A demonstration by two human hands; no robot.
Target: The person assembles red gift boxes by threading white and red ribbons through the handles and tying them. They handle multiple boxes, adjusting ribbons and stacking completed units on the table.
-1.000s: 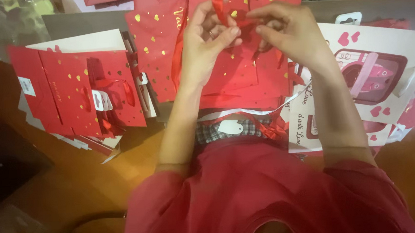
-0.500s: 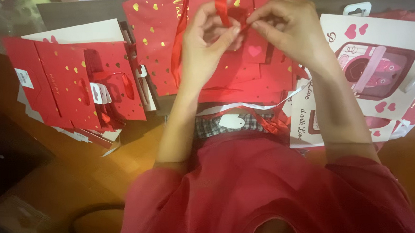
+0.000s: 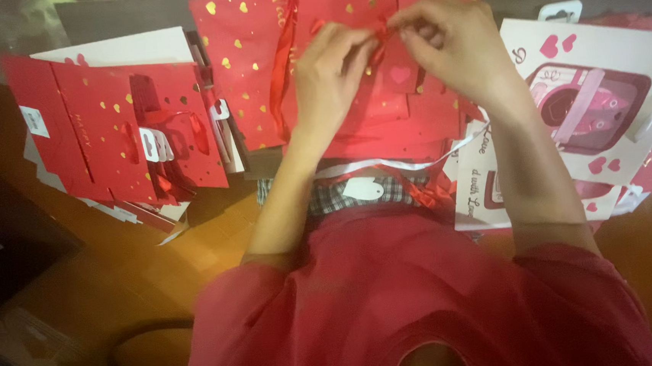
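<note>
The right hand (image 3: pixel 450 44) pinches a thin red ribbon (image 3: pixel 380 32) between thumb and fingertips, its fingers closed together on it. The left hand (image 3: pixel 330 72) meets it from the other side, fingertips also closed on the same ribbon, so the two hands touch over the one spot. The ribbon sits at the top of a red bag (image 3: pixel 371 119) with small gold hearts, which lies flat on the worktop (image 3: pixel 139 20) directly under both hands.

Another strand of red ribbon (image 3: pixel 281 71) hangs down the left edge of that bag. Just left of the bag lies a second red sheet with gold hearts (image 3: pixel 241 66), partly tucked under it. Well left of the bag rests a stack of folded red bags (image 3: pixel 116 136) with white tags, a white card showing behind their upper edge. Right of the bag, near the right forearm, lies a white bag with a pink picture and hearts (image 3: pixel 603 95); a second white one (image 3: pixel 480 195) overlaps it lower down. Below the bag, a white strip (image 3: pixel 401 166) crosses a checked cloth (image 3: pixel 335 198) with a small white tag (image 3: pixel 362 189). Nearest the camera, the person's red garment (image 3: pixel 395 293) fills the lower frame.
</note>
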